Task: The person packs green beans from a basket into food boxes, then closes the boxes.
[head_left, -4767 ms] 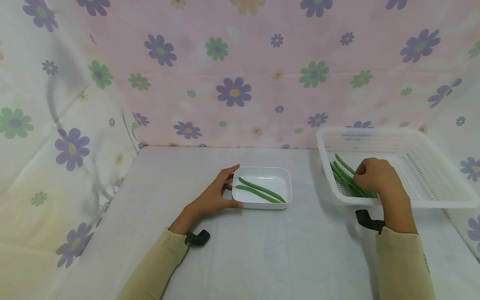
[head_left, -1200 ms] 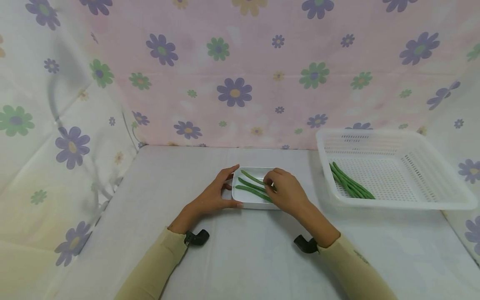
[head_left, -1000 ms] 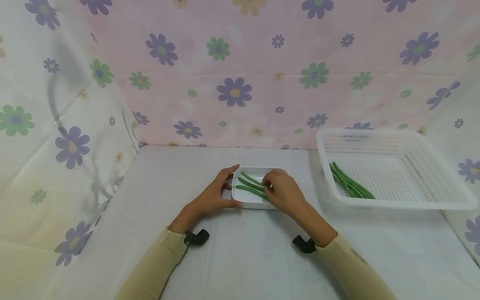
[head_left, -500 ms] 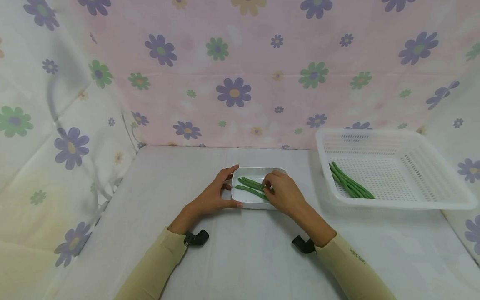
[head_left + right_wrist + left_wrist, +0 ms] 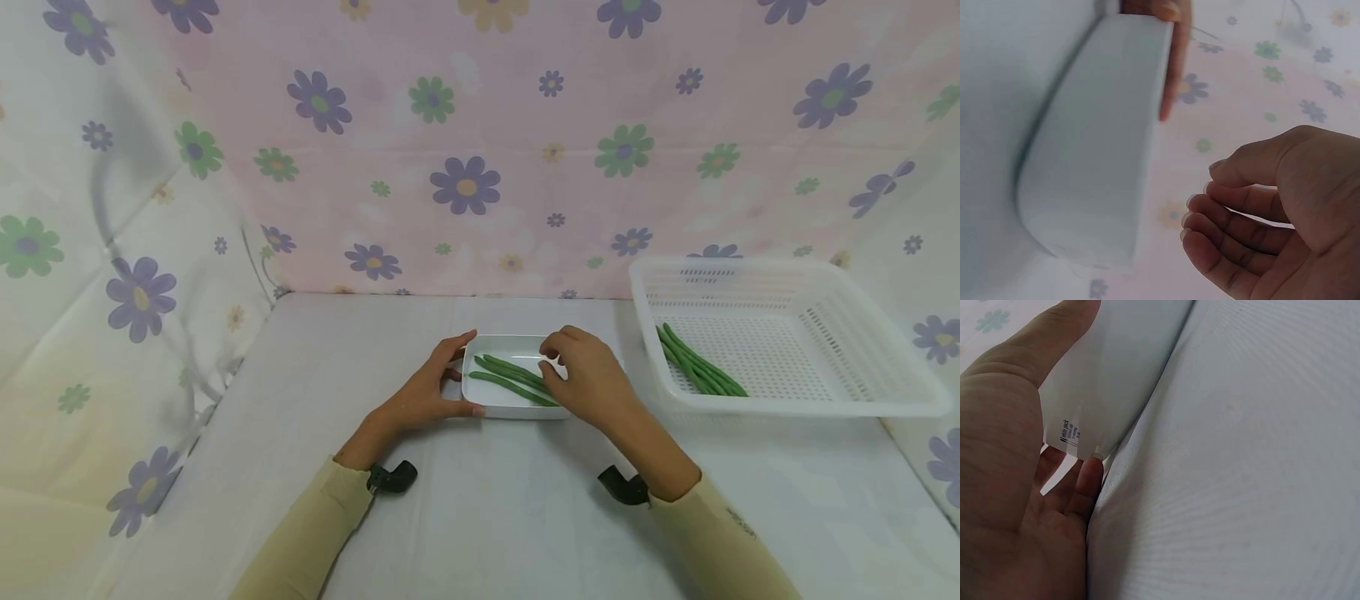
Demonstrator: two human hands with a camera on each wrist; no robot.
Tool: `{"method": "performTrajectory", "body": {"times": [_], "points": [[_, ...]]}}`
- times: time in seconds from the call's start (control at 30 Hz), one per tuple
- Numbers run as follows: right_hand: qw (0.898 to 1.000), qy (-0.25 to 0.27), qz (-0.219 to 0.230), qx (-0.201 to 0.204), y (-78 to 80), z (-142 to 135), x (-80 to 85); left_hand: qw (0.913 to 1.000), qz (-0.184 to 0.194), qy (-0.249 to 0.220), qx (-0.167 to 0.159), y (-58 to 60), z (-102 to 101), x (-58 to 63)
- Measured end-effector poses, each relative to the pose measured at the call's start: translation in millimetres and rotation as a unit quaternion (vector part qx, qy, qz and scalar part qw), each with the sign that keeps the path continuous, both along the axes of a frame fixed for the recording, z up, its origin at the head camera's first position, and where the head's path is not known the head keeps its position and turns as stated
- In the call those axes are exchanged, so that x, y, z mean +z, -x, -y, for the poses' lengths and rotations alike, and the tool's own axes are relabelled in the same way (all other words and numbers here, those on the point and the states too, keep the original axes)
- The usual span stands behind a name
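My left hand grips the left end of a small white rectangular dish, thumb along the front wall and fingers at the far side. Several green beans lie side by side inside it, slanting down to the right. Over the dish's right end is my right hand, fingers loosely bent, with a gap between thumb and fingertips. The right wrist view shows this right hand holding nothing, apart from the dish wall. Printed text marks the dish side in the left wrist view.
A white perforated plastic basket stands at the right of the table, with several green beans at its left side. White cloth covers the table. Flower-patterned cloth hangs behind and at both sides.
My right hand carried a green bean from the basket into the dish, set it against the others, then let go and rose slightly rightward. My left hand keeps its grip on the dish.
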State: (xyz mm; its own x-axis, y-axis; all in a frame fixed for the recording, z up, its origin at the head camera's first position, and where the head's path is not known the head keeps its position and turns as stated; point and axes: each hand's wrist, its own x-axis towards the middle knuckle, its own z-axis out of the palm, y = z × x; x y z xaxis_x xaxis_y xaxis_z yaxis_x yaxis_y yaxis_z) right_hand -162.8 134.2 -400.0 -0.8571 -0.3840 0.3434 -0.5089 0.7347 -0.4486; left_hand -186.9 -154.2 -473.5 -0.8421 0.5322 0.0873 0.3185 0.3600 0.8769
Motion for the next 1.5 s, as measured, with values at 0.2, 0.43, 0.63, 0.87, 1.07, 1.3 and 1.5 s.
{"method": "performTrajectory", "body": {"times": [0.2,0.43,0.63,0.87,1.07,1.3,1.5], "points": [[0.999,0.014,-0.033,-0.008,-7.4,-13.4,20.6,1.0000,0.000,-0.001,-0.003,-0.4,-0.2,3.3],[0.998,0.034,-0.049,-0.030,-9.3,-33.6,33.5,0.9999,-0.012,0.004,0.000,6.3,4.0,-7.7],[0.995,0.039,-0.069,-0.052,-5.0,-52.8,40.0,0.9995,-0.027,0.016,-0.003,7.5,3.8,-7.7],[0.992,0.048,-0.073,-0.092,-2.0,-80.2,48.8,0.9994,-0.031,0.013,-0.006,8.2,3.3,-9.5],[0.988,0.065,-0.074,-0.117,2.0,-104.6,48.7,0.9996,-0.028,-0.002,-0.009,7.3,3.0,-10.1],[0.985,0.052,-0.051,-0.155,9.5,-129.4,42.4,0.9998,-0.017,0.007,-0.002,6.1,3.2,-9.1],[0.984,0.031,-0.009,-0.174,15.7,-143.8,34.9,0.9997,-0.016,0.018,0.001,4.5,3.0,-7.4]]}}
